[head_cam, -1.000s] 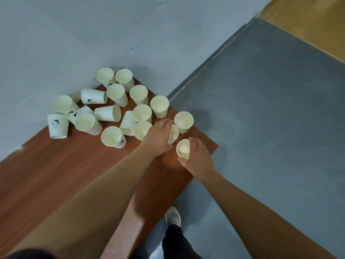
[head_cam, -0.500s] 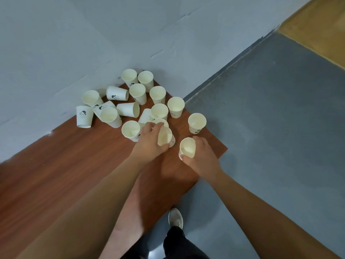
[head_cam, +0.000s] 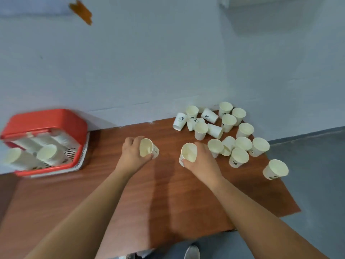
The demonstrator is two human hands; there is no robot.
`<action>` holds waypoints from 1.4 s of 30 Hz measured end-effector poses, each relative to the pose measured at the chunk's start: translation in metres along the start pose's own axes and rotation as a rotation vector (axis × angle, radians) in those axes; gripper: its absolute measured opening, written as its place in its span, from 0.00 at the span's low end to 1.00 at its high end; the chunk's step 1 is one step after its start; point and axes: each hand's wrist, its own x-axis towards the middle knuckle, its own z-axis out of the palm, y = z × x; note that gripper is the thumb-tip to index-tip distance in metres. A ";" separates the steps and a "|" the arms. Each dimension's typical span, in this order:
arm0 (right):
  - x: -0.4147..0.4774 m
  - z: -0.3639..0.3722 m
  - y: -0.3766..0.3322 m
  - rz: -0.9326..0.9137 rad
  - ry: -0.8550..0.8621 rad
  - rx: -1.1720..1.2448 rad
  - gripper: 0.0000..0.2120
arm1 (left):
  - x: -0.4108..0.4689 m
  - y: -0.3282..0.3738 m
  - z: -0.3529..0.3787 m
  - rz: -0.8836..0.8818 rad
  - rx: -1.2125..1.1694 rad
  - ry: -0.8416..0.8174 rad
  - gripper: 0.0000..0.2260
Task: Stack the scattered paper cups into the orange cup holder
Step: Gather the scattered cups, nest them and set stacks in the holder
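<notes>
A plain, bare indoor room, not clearly a home or an office: a reddish-brown wood-grain table (head_cam: 168,193) stands against an unadorned pale blue-grey wall (head_cam: 168,62), with smooth grey floor (head_cam: 317,184) on the right and a torn orange patch (head_cam: 81,12) high on the wall.

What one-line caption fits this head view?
Left hand grips one paper cup, right hand a second cup, between orange cup holder and scattered cups.
</notes>
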 end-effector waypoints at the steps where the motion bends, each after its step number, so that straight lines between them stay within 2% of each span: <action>1: 0.002 0.012 -0.021 -0.038 -0.014 -0.004 0.33 | -0.004 -0.018 -0.018 -0.034 -0.010 0.036 0.31; 11: 0.010 0.144 -0.226 -0.227 -0.138 0.010 0.34 | -0.031 -0.210 -0.185 -0.282 -0.065 0.273 0.30; 17: 0.015 0.215 -0.313 -0.244 -0.150 0.017 0.32 | -0.008 -0.300 -0.246 -0.330 -0.084 0.314 0.34; 26: 0.026 0.261 -0.341 -0.125 -0.132 -0.045 0.34 | 0.055 -0.354 -0.235 -0.159 -0.031 0.181 0.32; 30: 0.034 0.276 -0.345 -0.085 -0.142 -0.048 0.34 | 0.061 -0.367 -0.210 -0.086 0.183 0.034 0.32; 38: 0.057 0.315 -0.381 -0.184 -0.167 0.067 0.27 | 0.055 -0.385 -0.218 -0.093 0.037 0.030 0.37; 42: 0.058 0.336 -0.409 -0.276 -0.188 0.135 0.28 | 0.031 -0.403 -0.246 -0.033 -0.017 0.189 0.24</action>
